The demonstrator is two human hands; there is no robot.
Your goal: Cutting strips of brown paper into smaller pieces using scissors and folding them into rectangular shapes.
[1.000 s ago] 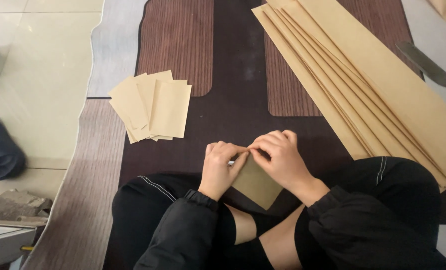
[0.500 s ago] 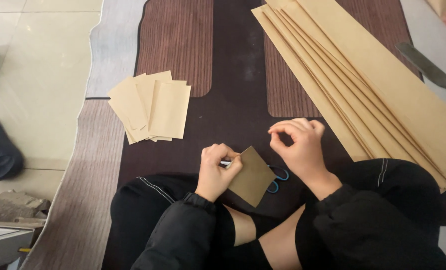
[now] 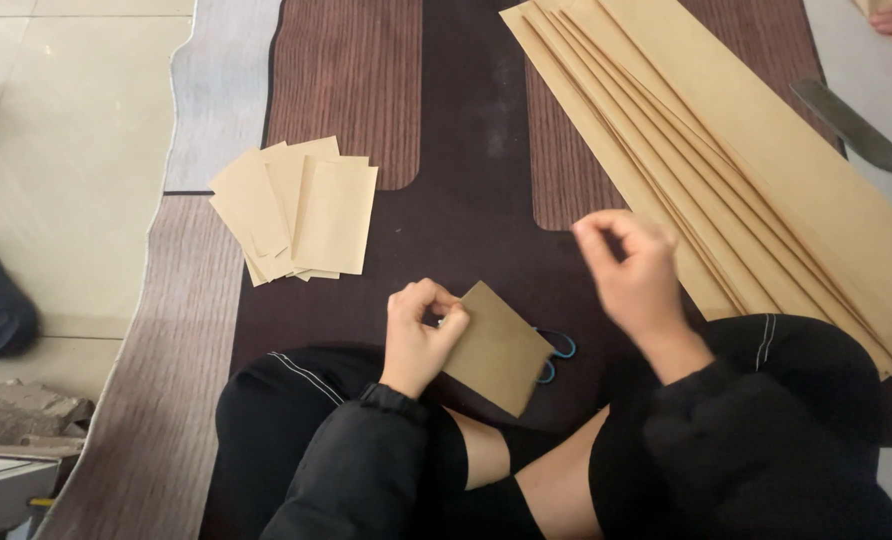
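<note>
Sitting cross-legged in dark clothes at the near edge, the person works on a dark brown mat [image 3: 466,215] with ribbed panels. The left hand [image 3: 418,335] has its fingers and thumb pinched together on the left corner of a brown paper piece [image 3: 501,345], holding it tilted just above the lap. Peeking out from under the right edge of that piece are the blue handles of scissors [image 3: 558,350] lying on the mat. The right hand [image 3: 631,270] hovers to the right and a little farther off, holding nothing, its fingers loosely curled with thumb and forefinger near each other; it is slightly blurred. Farther away on the left, a fanned stack of cut paper pieces [image 3: 301,210] lies on the mat, well apart from both hands. On the right, long strips of brown paper [image 3: 756,170] stretch diagonally from near right to far centre, just beside the right hand. At the far right edge lies a large knife [image 3: 851,125] with a wooden handle.
</note>
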